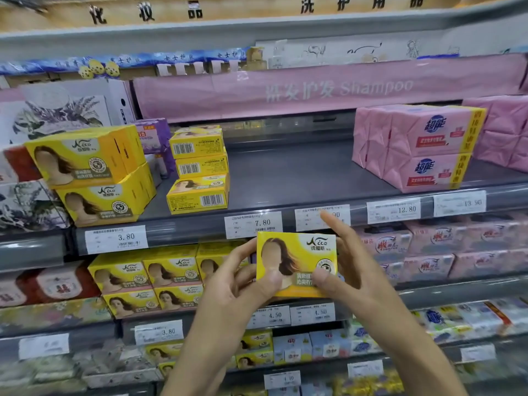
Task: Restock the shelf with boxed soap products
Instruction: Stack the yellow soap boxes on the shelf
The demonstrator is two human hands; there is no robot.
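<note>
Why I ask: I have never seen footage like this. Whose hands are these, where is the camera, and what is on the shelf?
There is no machine here. These are a person's two bare hands, filmed by one camera worn on their head, which looks forward and down at a shop shelf. The left hand and the right hand both hold one yellow Nice soap box, with their thumbs on its front. Above them, on the grey shelf, two yellow Nice boxes sit stacked at the left. A second yellow stack stands beside them. Pink wrapped soap packs are at the right, with bare shelf between. Price tags line the shelf's edge.
</note>
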